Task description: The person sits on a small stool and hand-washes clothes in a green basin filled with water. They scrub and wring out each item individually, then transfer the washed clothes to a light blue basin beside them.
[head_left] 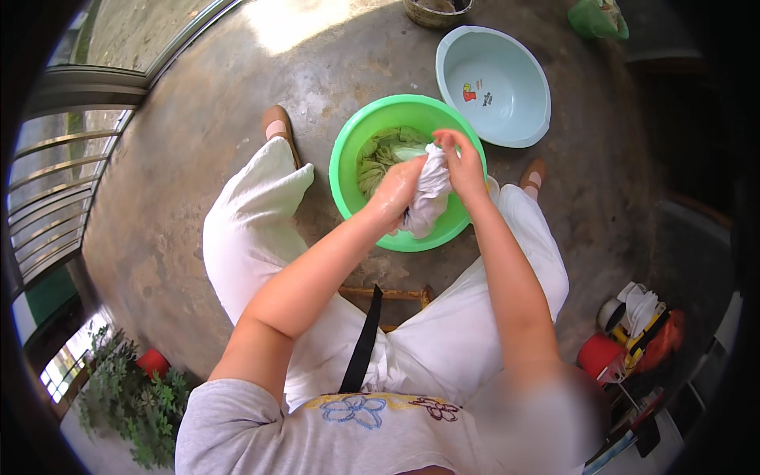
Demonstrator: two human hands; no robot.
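White cloth (430,190) in/over green basin (342,170). Left hand (398,188): grip clamped on cloth; right hand (465,165): grip apparently closed on its upper end. Step: likely hand-washing; next calls for firm two-handed hold.

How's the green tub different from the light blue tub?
The green tub is bright green, but the light blue tub is pale. The green tub looks round, while the light blue tub looks more oval. The green tub has cloth inside; the light blue tub has none. Both have open tops.
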